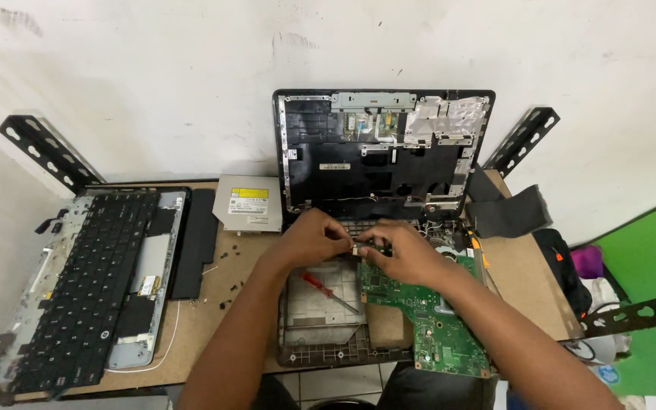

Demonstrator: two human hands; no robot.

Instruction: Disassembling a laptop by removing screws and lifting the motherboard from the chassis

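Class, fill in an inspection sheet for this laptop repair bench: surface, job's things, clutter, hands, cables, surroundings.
Surface: brown wooden bench, crowded.
Job's things: green circuit board lying in the open laptop base; both hands meet at its top edge on a small part, too small to identify.
Clutter: red-handled screwdriver, optical drive, keyboard panel, loose screws.
Hands: left hand and right hand, fingertips pinched together.
Cables: thin white wire by the keyboard panel.
Surroundings: white wall, black slotted brackets.

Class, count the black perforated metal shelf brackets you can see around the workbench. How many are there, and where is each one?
3. One bracket on the wall at upper left, one on the wall to the right of the open laptop shell, and one at the right edge. Others may lie out of view.
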